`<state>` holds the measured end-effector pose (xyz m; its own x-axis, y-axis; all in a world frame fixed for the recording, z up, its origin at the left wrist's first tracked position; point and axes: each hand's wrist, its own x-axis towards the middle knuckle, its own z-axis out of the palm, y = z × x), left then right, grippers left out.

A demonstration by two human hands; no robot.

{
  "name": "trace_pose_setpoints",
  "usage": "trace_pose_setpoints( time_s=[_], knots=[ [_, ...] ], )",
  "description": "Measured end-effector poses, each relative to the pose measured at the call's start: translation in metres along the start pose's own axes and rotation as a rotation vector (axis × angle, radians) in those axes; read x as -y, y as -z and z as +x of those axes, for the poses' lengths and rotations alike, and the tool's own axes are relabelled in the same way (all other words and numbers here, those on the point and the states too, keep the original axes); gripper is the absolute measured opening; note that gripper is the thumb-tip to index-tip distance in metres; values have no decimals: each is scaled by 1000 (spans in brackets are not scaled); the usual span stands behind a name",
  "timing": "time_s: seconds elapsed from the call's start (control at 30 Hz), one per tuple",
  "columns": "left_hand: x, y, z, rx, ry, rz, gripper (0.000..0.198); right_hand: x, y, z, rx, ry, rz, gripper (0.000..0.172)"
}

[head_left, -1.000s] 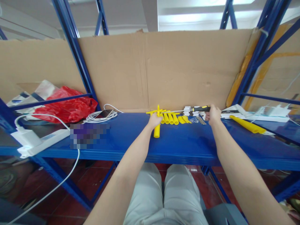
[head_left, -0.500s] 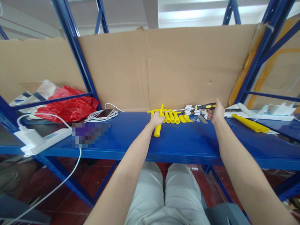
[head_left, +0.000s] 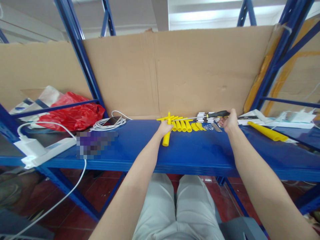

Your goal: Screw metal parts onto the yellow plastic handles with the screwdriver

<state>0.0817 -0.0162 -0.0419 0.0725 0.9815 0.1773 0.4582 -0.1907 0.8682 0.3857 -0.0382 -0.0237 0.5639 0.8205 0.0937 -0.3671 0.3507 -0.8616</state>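
My left hand (head_left: pixel 166 128) is closed around a yellow plastic part (head_left: pixel 165 140) with a tube-shaped lower end and a narrow upper end. In my right hand (head_left: pixel 229 120) is the black and yellow handle of a screwdriver (head_left: pixel 217 114). Its long shaft points left, and the tip lies close to the yellow part; whether they touch I cannot tell. Between my hands lie several yellow tubes (head_left: pixel 183 126) in a row, then small flat yellow pieces (head_left: pixel 197 126) and a scatter of small shiny bits (head_left: pixel 208 127). A grey metal strip (head_left: pixel 216 127) rests beside those.
A cardboard panel (head_left: pixel 200 73) stands behind the blue shelf (head_left: pixel 195 153). To the left are a coiled white cable (head_left: pixel 108 124), a red plastic bag (head_left: pixel 75 111) and a white power strip (head_left: pixel 56 146). Rightward lie another yellow tube piece (head_left: pixel 267 132) and blue rack posts (head_left: pixel 277 60).
The yellow part in my left hand has shifted slightly left and turned about its length. The screwdriver handle has rotated in my right hand, showing more black.
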Motion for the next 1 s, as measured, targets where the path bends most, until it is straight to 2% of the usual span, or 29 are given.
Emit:
trace_pose_setpoints(
  time_s=[0.1, 0.27, 0.4, 0.53, 0.67, 0.77, 0.9, 1.0],
  knots=[
    [2, 4, -4, -37, 12, -89, 15, 4, -4, -7, -11, -102, -21, 28],
    [0, 13, -8, -79, -9, -114, 16, 4, -8, -13, 21, -115, -20, 19],
    [-2, 13, -10, -69, -37, -111, 18, 6, -9, -14, 4, -104, 62, 7],
    [-3, 10, -12, -60, -45, -120, 19, 12, -11, -19, -43, -140, 132, 17],
    [-4, 9, -14, -47, -26, -113, 19, 15, -13, -23, -75, -209, 133, 16],
    [-4, 9, -14, -36, -27, -108, 17, 14, -14, -22, -51, -171, 129, 16],
    [-2, 8, -12, -36, -16, -98, 17, 10, -15, -23, -103, -30, -13, 31],
    [-1, 9, -11, -49, -19, -125, 18, 7, -16, -27, -155, 23, -182, 25]
  ],
)
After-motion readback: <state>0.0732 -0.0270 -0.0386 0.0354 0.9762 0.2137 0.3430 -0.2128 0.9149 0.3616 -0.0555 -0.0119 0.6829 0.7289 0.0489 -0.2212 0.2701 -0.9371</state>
